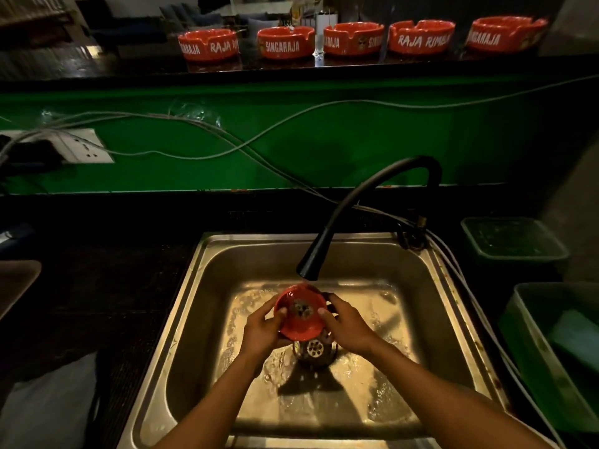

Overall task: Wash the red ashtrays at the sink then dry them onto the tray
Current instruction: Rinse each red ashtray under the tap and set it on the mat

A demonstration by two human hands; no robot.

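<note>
I hold a red ashtray (300,314) over the steel sink (207,286), tilted toward me, right under the black faucet spout (308,270). Water runs onto its inside, where a dark patch shows. My left hand (264,325) grips its left rim and my right hand (348,322) grips its right rim. The drain strainer (313,348) sits just below the ashtray. Several more red ashtrays (285,42) with white lettering stand in a row on the dark upper counter at the back.
A green wall with loose cables (227,137) and a socket plate (84,147) runs behind the sink. Green plastic tubs (513,241) stand at the right, the nearer one (525,322) holding a pale cloth. A dark tray edge (16,280) shows at the left.
</note>
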